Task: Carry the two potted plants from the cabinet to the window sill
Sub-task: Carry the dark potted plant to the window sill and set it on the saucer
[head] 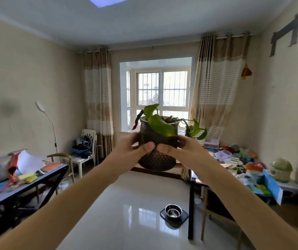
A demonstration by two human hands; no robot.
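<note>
A dark, dimpled pot [156, 159] with a green trailing plant [158, 122] is held out in front of me at chest height. My left hand [132, 147] grips its left side and my right hand [177, 148] its right side, thumbs meeting on the near face. The pot stands upright. Straight ahead, across the room, is the bay window with its sill [124, 132], partly hidden behind the pot. No second potted plant and no cabinet are in view.
A cluttered table [51, 171] stands on the left and another cluttered table [288, 186] on the right. A metal bowl on a dark mat [173, 212] lies on the shiny floor between them. A white chair [83, 156] and floor lamp [51, 123] stand far left.
</note>
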